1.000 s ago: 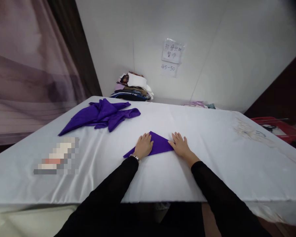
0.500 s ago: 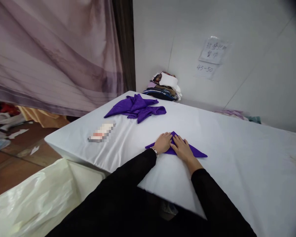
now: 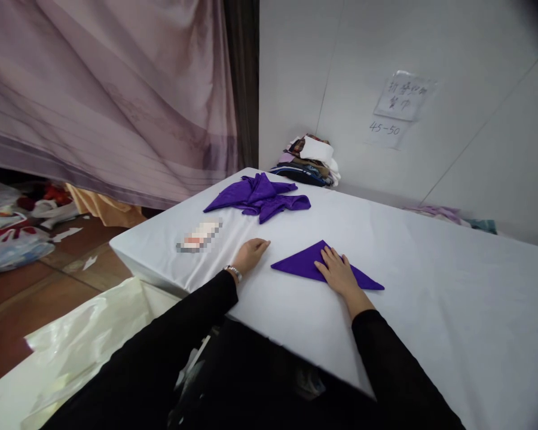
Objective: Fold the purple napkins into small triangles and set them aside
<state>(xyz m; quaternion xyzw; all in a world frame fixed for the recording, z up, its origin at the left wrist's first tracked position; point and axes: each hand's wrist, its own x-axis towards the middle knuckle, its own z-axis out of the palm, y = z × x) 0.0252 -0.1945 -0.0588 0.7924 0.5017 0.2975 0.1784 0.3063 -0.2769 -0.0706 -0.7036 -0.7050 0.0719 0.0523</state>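
A purple cloth napkin (image 3: pixel 301 260), folded into a flat triangle, lies on the white-covered table (image 3: pixel 430 322), its long side towards me. My right hand (image 3: pixel 338 272) rests flat on the napkin's right half with its fingers spread. Left of the triangle, apart from its left corner, is my left hand (image 3: pixel 251 255). Its fingers are closed together and point to the right, and I see nothing in them. Farther back on the table sits a loose heap of purple cloths (image 3: pixel 260 196).
A pixelated flat object (image 3: pixel 200 235) lies on the table's left part. Folded cloths (image 3: pixel 311 158) are piled by the wall at the back. A pale plastic-lined bin (image 3: pixel 94 325) stands below the left edge. A curtain (image 3: pixel 116 89) hangs behind on the left.
My left hand has lifted off the napkin and moved left, baring the triangle's left half. My right hand stays on the cloth. The whole view has shifted slightly.
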